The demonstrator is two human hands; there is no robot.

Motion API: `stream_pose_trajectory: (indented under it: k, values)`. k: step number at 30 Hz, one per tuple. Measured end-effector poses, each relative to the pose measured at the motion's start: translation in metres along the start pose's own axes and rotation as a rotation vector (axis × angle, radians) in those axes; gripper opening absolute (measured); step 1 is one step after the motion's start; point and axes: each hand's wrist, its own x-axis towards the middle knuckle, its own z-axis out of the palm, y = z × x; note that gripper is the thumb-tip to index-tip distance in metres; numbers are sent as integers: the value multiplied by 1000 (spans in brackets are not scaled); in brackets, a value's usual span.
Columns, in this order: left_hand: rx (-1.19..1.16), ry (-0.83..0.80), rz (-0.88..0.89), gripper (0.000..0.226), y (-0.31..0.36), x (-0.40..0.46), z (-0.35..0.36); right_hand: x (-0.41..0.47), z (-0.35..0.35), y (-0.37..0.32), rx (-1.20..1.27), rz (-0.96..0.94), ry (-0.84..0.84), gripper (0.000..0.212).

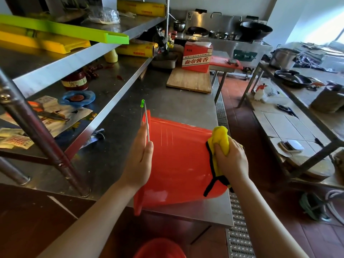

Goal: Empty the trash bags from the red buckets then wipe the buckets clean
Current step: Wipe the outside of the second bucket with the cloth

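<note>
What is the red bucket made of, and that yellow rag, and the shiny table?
The red bucket looks like smooth, glossy plastic: light streaks shine on it. The yellow rag seems soft, fuzzy cloth, bunched in folds, with black stitched edging. The table looks like brushed steel, grey with dull reflections.

Bucket (178,161) lies on its side on the steel table (167,108), rim hanging over the near edge at six o'clock. Left hand (139,161) rests flat on its nine o'clock flank, beside the wire handle (146,120) standing up at eleven. Right hand (230,159) presses a cloth (219,138) against the three o'clock side. Ahead at twelve, a cutting board (189,81) with a carton (197,56) on its far end. Shelves (115,71) run along nine to eleven. A second bucket (160,248) sits below at six, on the floor.
</note>
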Motion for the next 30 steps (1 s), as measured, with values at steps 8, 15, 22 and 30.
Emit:
stream_pose_trajectory:
  k: [8, 15, 22, 30]
  values:
    - [-33, 33, 2, 53, -3, -4, -1, -13, 35, -78, 128, -146, -11, 55]
    - [-147, 11, 27, 49, -3, -5, -4, -43, 56, -154, 133, -318, 3, 35]
    - [-135, -1, 21, 52, -2, -1, -4, -29, 53, -145, 40, -333, -84, 39]
    - [-31, 14, -6, 57, -3, -8, -1, 1, 31, -85, 29, -114, -105, 28]
